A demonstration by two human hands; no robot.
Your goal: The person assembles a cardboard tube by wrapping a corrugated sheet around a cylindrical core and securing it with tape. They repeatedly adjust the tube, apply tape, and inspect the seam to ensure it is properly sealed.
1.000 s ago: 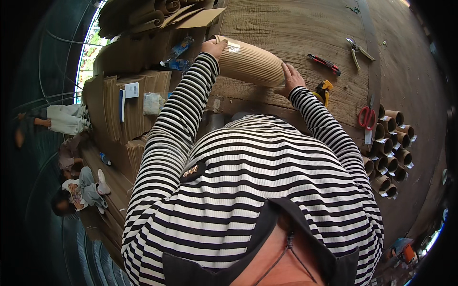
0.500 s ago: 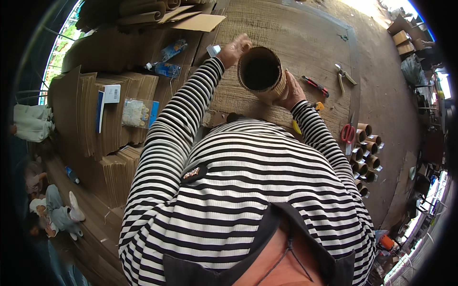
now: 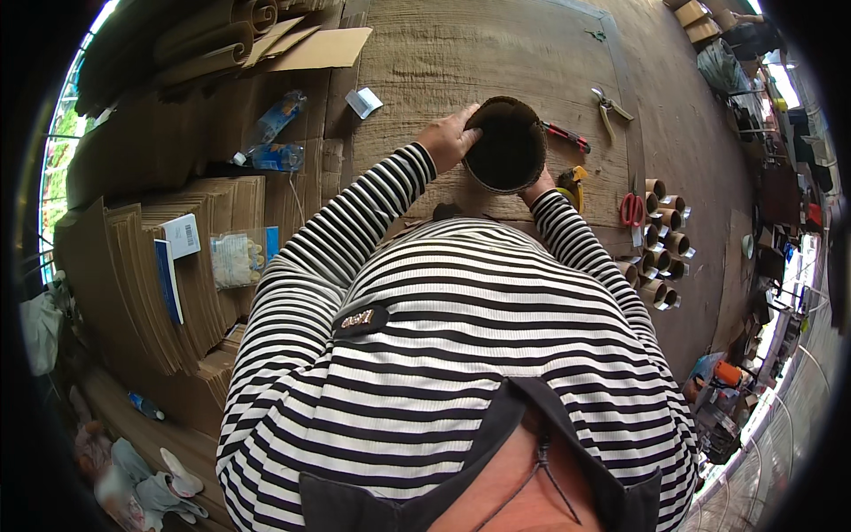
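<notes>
A wide, hollow cardboard tube (image 3: pixel 505 146) stands over the wooden table in front of my chest, its round mouth facing up. My left hand (image 3: pixel 448 138) grips its left rim, the thumb at the inner edge and the fingers outside. On the tube's lower right side is my right hand (image 3: pixel 537 188), pressed against the wall, with most of its fingers hidden behind the tube. A red and black utility knife (image 3: pixel 567 137) lies just right of the tube. Below that, near my right wrist, sits a yellow and black tool (image 3: pixel 574 186).
Pliers (image 3: pixel 610 113) and red-handled scissors (image 3: pixel 632 209) lie to the right, with several short cardboard tubes (image 3: pixel 665 239) beyond. Stacked cardboard sheets (image 3: pixel 142 284), water bottles (image 3: pixel 275 158) and rolled cardboard (image 3: pixel 213 44) crowd the left. A person sits at the lower left.
My left hand, raised beside the tube's upper left before, has come down onto its rim. The tube has turned more upright. The whole view has shifted slightly.
</notes>
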